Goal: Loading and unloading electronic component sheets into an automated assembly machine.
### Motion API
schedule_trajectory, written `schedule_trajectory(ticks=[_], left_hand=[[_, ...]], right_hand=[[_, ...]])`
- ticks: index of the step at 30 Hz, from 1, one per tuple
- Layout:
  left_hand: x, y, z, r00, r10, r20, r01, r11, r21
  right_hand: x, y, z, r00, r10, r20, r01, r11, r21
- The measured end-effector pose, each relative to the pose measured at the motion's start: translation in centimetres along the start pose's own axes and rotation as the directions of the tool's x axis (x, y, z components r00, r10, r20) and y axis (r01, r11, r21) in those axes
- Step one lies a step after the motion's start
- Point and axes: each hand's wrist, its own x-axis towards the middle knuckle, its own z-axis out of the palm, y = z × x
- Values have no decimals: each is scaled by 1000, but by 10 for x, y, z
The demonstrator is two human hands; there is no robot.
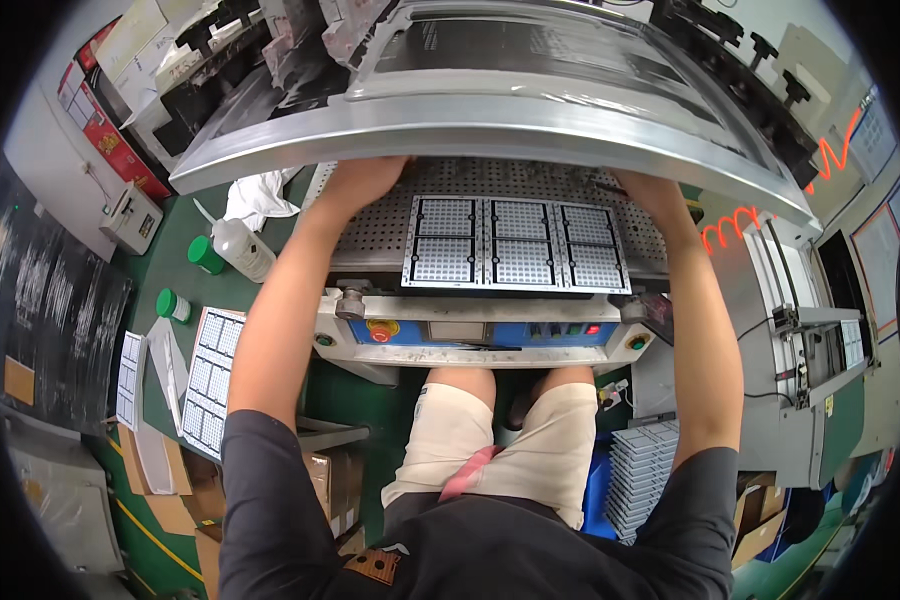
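A panel of white-and-black printed circuit boards [515, 243] lies flat on the perforated metal bed [370, 228] of a screen-printing machine. Above it, the silver frame of a printing screen [490, 135] spans the view. My left hand [368, 180] reaches under the frame's front edge, to the left of the panel's far corner. On the other side, my right hand [648, 192] also goes beneath the frame, right of the panel. The frame hides the fingers of both hands, so what they touch does not show.
A control strip [470, 333] with buttons runs along the machine's front. At left, a green table [185, 275] bears a white bottle [242, 250], a green-lidded jar [173, 305], a white cloth [260, 198] and another panel [213, 375]. Stacked grey trays [642, 480] stand low right.
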Motion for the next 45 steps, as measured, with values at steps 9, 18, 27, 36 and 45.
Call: schedule_trajectory(ticks=[9,18,27,36,45], left_hand=[[-5,-21,5,997,74,-27,-69,985,160],[-3,-9,2,1000,-16,26,13,995,101],[-3,-7,5,991,127,-38,-115,967,227],[-1,-7,0,983,-136,125,111,976,185],[4,-5,-6,991,-83,107,46,950,309]], right_hand=[[19,23,13,982,-126,140,160,950,-269],[18,23,9,958,-272,94,287,925,-250],[2,-16,-2,961,188,203,-193,981,1],[15,-10,-1,973,-49,227,88,983,-164],[27,-17,5,944,-3,331,94,961,-259]])
